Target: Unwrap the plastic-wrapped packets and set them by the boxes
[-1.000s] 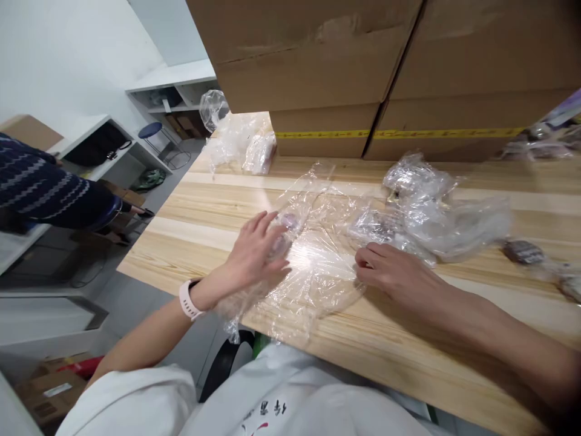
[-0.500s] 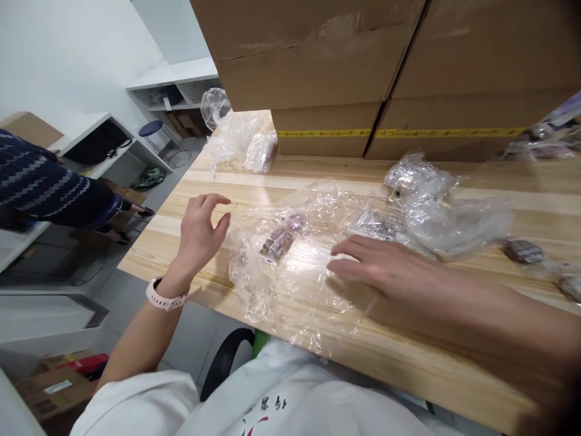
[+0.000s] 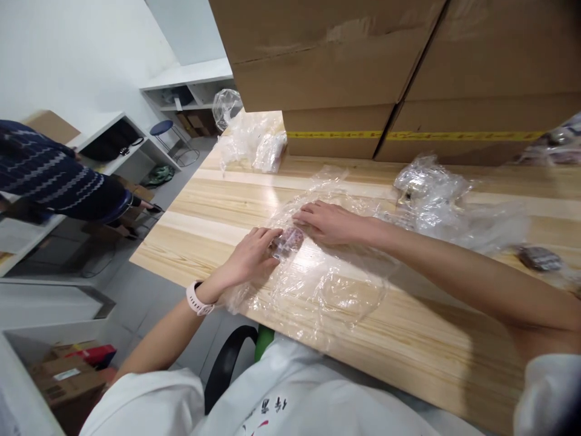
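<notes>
A sheet of clear plastic film [image 3: 331, 284] lies crumpled on the wooden table [image 3: 436, 351] in front of me. On it sits a small purplish wrapped packet [image 3: 288, 240]. My left hand [image 3: 249, 257], with a pale watch at the wrist, has its fingertips pinched on the packet's left end through the film. My right hand [image 3: 329, 222] reaches across from the right and rests, fingers curled, on the film just beyond the packet, touching its far side.
More bunched clear film [image 3: 436, 188] and a dark wrapped packet [image 3: 538, 258] lie to the right. Another film heap [image 3: 254, 142] sits at the far left corner. Large cardboard boxes [image 3: 363, 72] wall off the back. A person in a striped dark top [image 3: 49, 178] is at the left.
My left hand dropped from the air back onto the packet. My right hand slid left across the film to the packet's far side. The film bunched closer around it.
</notes>
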`<state>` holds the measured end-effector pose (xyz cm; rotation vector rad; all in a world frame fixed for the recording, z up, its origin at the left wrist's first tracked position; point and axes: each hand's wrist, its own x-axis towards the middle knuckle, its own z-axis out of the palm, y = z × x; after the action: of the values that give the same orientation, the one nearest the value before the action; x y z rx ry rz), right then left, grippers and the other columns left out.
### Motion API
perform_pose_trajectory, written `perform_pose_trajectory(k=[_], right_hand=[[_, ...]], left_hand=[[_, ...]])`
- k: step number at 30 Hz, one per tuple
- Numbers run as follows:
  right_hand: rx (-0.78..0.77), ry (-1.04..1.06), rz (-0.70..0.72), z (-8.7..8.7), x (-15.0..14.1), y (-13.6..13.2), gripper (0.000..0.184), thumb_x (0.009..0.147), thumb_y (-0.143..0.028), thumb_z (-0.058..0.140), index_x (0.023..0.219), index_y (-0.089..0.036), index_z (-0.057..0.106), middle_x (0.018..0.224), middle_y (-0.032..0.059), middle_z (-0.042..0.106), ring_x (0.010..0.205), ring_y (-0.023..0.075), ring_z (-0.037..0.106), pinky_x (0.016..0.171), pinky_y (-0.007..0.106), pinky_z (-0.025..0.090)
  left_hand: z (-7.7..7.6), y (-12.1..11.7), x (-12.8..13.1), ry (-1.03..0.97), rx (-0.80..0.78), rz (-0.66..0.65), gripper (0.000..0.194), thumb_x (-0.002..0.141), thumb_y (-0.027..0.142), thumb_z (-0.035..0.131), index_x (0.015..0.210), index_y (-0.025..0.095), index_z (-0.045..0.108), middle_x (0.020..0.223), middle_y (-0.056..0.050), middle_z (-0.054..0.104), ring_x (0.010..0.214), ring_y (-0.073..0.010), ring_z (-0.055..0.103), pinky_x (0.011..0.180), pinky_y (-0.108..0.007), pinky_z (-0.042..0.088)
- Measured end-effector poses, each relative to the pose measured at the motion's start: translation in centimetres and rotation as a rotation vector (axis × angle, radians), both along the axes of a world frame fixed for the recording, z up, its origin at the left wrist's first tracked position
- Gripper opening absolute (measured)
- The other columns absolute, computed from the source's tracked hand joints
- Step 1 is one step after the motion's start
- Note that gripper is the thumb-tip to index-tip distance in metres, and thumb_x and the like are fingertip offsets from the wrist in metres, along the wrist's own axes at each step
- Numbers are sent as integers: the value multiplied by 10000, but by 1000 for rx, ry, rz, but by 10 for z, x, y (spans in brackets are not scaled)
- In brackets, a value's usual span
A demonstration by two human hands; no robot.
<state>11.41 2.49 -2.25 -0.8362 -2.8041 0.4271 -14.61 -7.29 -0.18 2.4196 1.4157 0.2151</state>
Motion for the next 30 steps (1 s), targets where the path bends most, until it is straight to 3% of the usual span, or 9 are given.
perform_pose_trajectory(k=[4, 8, 11, 13, 16, 18, 25, 28, 30], right_hand=[[11, 90, -112, 7, 6, 4, 297, 1063, -223, 456, 1335, -238, 575, 1220, 115, 697, 1043, 262, 618, 851, 376, 474], [163, 228, -207, 10, 7, -6, 339, 1021, -122, 465, 1338, -180, 567, 1237, 129, 699, 1122, 287, 576, 925, 431, 452], [164, 263, -125, 2, -5, -32, 324, 1044, -151, 437, 1343, -192, 554, 1262, 112, 681, 1172, 271, 556, 974, 456, 453], [111, 214, -15, -6, -14, -48, 362, 1056, -278, 485, 1412, -217, 508, 1392, 123, 613, 1260, 285, 514, 1018, 486, 454], [60, 134, 88, -14, -26, -57, 622, 975, -491, 629, 1498, -206, 450, 1543, 167, 473, 1338, 341, 432, 1079, 532, 424], [20, 126, 74, -14, -31, -52, 684, 942, -537, 664, 1505, -205, 464, 1513, 162, 495, 1260, 335, 465, 1052, 513, 435], [-3, 233, 87, -18, -37, -37, 332, 934, -450, 682, 1182, -229, 684, 1231, 103, 645, 1037, 258, 507, 904, 409, 451], [136, 306, 113, -30, -32, -44, 158, 973, -321, 609, 1031, -189, 674, 1158, 114, 653, 985, 242, 502, 812, 364, 446], [274, 307, 156, -36, -25, -51, 163, 1015, -284, 535, 995, -175, 655, 1122, 127, 654, 968, 241, 492, 777, 355, 436]], left_hand=[[-3, 3, 2, -65, -7, 21, 526, 903, 275, 693, 1407, 239, 549, 1204, -100, 630, 1097, -282, 559, 966, -447, 477], [-11, 5, 4, -90, -8, 105, 663, 858, 255, 755, 1467, 260, 492, 1256, -102, 628, 1131, -301, 552, 982, -471, 436], [-17, 5, 8, -113, -27, 181, 904, 810, 239, 804, 1584, 260, 338, 1274, -110, 643, 1162, -318, 560, 1016, -503, 398], [-20, 5, 10, -124, -40, 212, 1010, 788, 238, 819, 1627, 256, 258, 1277, -119, 650, 1177, -330, 564, 1030, -520, 384], [-25, 7, 10, -156, -37, 220, 1086, 770, 232, 827, 1655, 266, 198, 1299, -129, 650, 1185, -334, 571, 1042, -527, 379], [-28, 9, 8, -196, -38, 203, 1117, 767, 232, 830, 1666, 260, 167, 1316, -137, 645, 1191, -327, 571, 1061, -529, 370], [-38, 7, -4, -381, -98, 134, 1096, 814, 251, 793, 1680, 316, 125, 1399, -131, 577, 1310, -326, 504, 1149, -555, 322], [-39, 2, -7, -396, -89, 133, 986, 872, 246, 716, 1677, 336, 153, 1464, -128, 527, 1338, -320, 483, 1155, -539, 341], [-39, 0, -7, -375, -66, 130, 867, 921, 248, 647, 1666, 314, 209, 1480, -122, 523, 1356, -307, 474, 1165, -522, 346]])
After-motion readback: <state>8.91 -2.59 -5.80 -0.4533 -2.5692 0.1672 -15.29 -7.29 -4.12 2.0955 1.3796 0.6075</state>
